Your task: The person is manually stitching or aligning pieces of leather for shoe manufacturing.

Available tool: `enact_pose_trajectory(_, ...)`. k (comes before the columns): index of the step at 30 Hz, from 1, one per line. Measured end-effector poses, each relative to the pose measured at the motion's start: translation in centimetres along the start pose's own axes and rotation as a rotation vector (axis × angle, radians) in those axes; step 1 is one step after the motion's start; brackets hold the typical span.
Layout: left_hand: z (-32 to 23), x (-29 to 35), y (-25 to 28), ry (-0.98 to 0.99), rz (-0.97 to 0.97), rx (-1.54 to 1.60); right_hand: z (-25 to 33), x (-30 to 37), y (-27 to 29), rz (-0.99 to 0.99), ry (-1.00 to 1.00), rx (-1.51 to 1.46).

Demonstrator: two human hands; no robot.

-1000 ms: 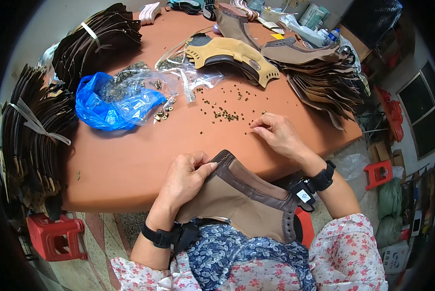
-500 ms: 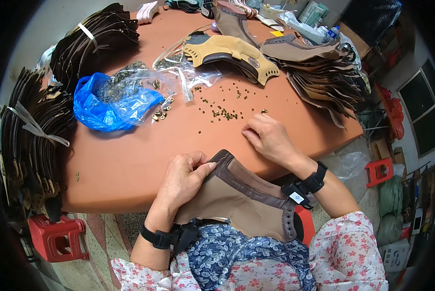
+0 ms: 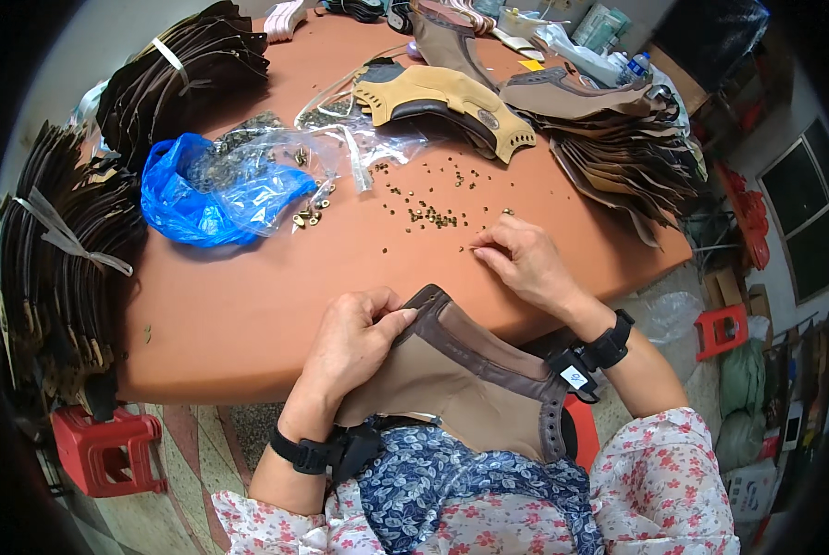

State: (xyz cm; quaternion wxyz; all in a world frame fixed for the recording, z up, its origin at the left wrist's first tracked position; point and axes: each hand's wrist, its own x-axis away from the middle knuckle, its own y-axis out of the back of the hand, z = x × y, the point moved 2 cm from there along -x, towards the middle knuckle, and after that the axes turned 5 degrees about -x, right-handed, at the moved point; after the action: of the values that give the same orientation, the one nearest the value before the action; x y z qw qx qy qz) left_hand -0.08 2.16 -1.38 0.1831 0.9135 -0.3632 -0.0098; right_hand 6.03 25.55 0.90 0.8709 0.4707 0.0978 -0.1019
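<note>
Left hand (image 3: 352, 338) pinches brown shoe piece (image 3: 465, 375) over the lap (image 3: 451, 495), maybe so it won't slip | right hand (image 3: 527, 264) curled near little metal bits (image 3: 438, 219), can't tell if holding one

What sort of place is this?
Probably a shoe-making workshop: a tied stack of dark pieces, small brassy fittings scattered on the orange table, and what looks like a brown shoe upper in the left hand.

Soft, moderately bright light spreads over the orange tabletop (image 3: 239, 324), with small glints on the blue bag (image 3: 169, 213) and dimness toward the right. Fisheye distortion tilts the window (image 3: 798, 203) near the blackened rim; the tiny metal pieces (image 3: 433, 219) look slightly soft.
</note>
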Motion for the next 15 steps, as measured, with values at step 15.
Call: enact_pose_trajectory(15, -0.16, -0.18, 0.03, -0.014, -0.003, -0.036, -0.11, -0.62, -1.12, 0.003, 0.219, 0.154)
